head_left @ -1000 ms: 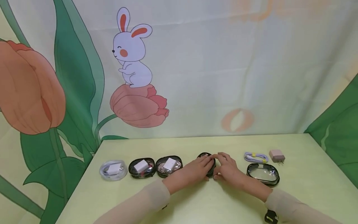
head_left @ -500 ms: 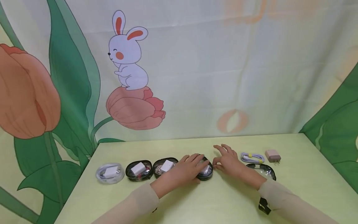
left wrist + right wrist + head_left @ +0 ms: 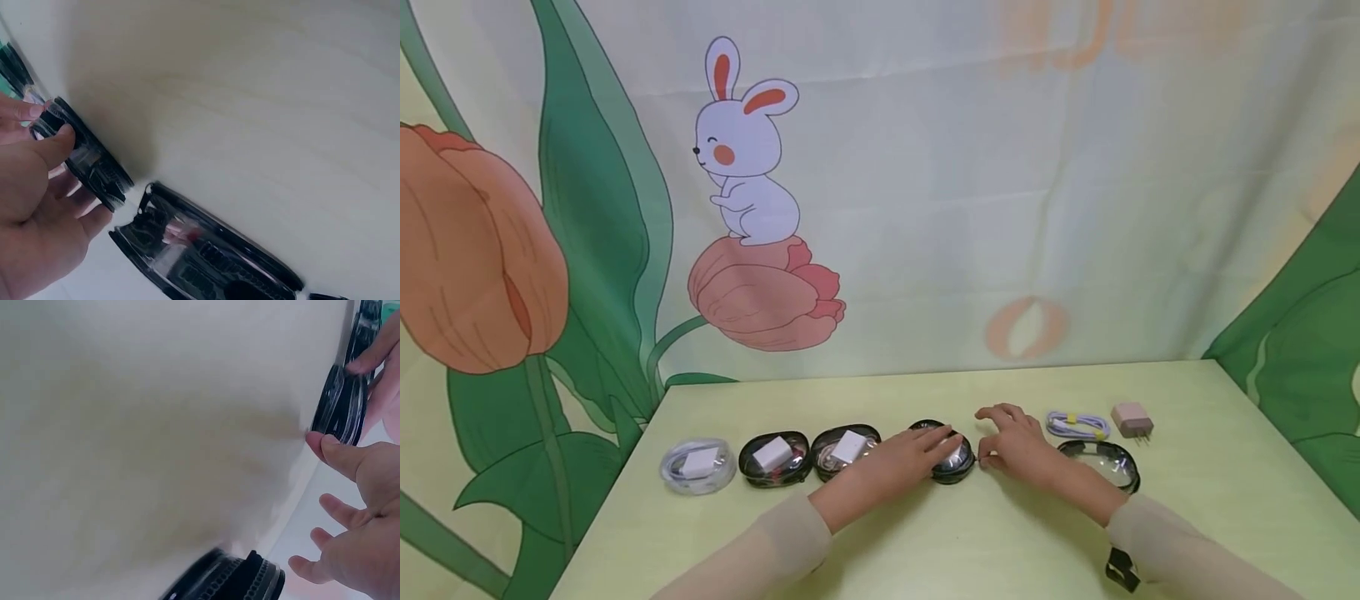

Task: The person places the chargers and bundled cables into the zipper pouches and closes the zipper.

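Note:
A small oval clear zip pouch with black edges (image 3: 951, 467) lies near the middle of the table, something white showing inside. My left hand (image 3: 895, 462) holds it from the left, fingers over the top; in the left wrist view the thumb presses the pouch's (image 3: 94, 159) near side. At its right end is my right hand (image 3: 1018, 446). There, in the right wrist view, thumb and index finger (image 3: 340, 453) pinch at the pouch's (image 3: 340, 403) corner, where the zipper pull sits, largely hidden by the fingertips. The other fingers of that hand stand spread.
Left of my hands, two black-edged pouches (image 3: 775, 458) (image 3: 846, 450) and a clear one (image 3: 697, 467) hold coiled cables and white chargers. To the right lie another black-edged pouch (image 3: 1101, 462), a coiled lilac cable (image 3: 1077, 425) and a pink charger (image 3: 1132, 419).
My right hand has drawn back from the pouch's top to its right end, and its fingertips have come together there. The pouch has turned slightly under my left hand, showing more of its right side.

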### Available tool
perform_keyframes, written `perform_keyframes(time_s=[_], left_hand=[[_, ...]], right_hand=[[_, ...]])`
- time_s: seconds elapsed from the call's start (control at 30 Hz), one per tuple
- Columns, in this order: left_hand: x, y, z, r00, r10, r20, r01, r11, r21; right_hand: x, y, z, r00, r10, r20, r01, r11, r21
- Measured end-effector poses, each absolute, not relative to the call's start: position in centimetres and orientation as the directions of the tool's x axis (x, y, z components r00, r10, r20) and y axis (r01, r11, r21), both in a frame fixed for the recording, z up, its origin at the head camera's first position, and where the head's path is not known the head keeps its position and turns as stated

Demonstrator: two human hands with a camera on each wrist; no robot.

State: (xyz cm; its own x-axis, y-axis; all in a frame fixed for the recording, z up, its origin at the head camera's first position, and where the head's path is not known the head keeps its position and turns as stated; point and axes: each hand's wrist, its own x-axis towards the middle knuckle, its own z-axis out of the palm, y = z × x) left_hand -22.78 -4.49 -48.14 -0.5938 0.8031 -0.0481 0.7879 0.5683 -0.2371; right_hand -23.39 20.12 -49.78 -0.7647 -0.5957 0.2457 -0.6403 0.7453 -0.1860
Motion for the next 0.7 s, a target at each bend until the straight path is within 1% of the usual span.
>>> perform_keyframes(time_s=[0.2,0.3,0.37,0.47,0.6,0.7], left_hand=[[-21.8,-3.5,-47.7,-0.626,0.780,0.018,0.743,0.603,-0.291],[-21.3,-2.8,-47.7,-0.658,0.752,0.045,0.705,0.635,-0.316],[-21.1,-2.4,-47.7,-0.677,0.734,0.052,0.677,0.649,-0.346],[-21.1,-2.2,-47.7,-0.695,0.718,0.048,0.647,0.653,-0.394],[-21.4,-2.6,-47.3,-0.686,0.728,-0.007,0.645,0.603,-0.470],[-21.7,-3.3,-47.4,-0.660,0.749,-0.060,0.687,0.569,-0.452]], right_hand=[[-20.8,18.9,-48.8,-0.790,-0.559,0.252,-0.608,0.766,-0.206],[-19.6,18.2,-48.3,-0.800,-0.543,0.254,-0.594,0.776,-0.213],[-19.4,18.0,-48.1,-0.812,-0.525,0.257,-0.577,0.791,-0.206],[-20.0,18.3,-48.3,-0.833,-0.492,0.252,-0.540,0.821,-0.184],[-21.9,19.0,-48.9,-0.850,-0.473,0.233,-0.514,0.840,-0.171],[-23.3,19.3,-49.4,-0.865,-0.460,0.200,-0.497,0.840,-0.218]])
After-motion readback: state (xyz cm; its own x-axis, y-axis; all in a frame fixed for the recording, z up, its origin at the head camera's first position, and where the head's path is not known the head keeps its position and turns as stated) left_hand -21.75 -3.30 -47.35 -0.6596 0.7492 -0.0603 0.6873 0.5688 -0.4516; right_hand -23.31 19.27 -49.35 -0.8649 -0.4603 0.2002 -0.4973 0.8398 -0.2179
